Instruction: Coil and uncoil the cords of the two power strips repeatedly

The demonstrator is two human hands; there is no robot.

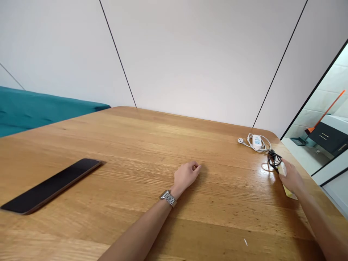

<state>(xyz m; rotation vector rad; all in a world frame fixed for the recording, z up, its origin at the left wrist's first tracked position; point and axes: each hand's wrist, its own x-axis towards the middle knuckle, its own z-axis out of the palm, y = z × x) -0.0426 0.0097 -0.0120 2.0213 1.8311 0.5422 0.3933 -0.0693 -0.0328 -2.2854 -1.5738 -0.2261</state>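
My left hand [187, 175] rests on the middle of the wooden table [141, 145], its fingers curled into a loose fist with nothing visible in them. A metal-band watch [168, 198] is on that wrist. At the right side of the table my right hand [293, 178] is closed around a small white object [282, 169], mostly hidden by the fingers. Against it lies a coiled black cable [273, 159] with a black plug. A yellow flat piece [289, 193] shows beneath the hand. Just behind lies a white power strip [257, 142] with its white cord looped around it.
A dark tablet [51, 186] lies on the left of the table. A tiny white scrap [245, 242] is near the front. Behind stands a white panelled wall [190, 58], with a teal sofa [49, 108] at left. Through an opening at right is an orange broom [326, 110].
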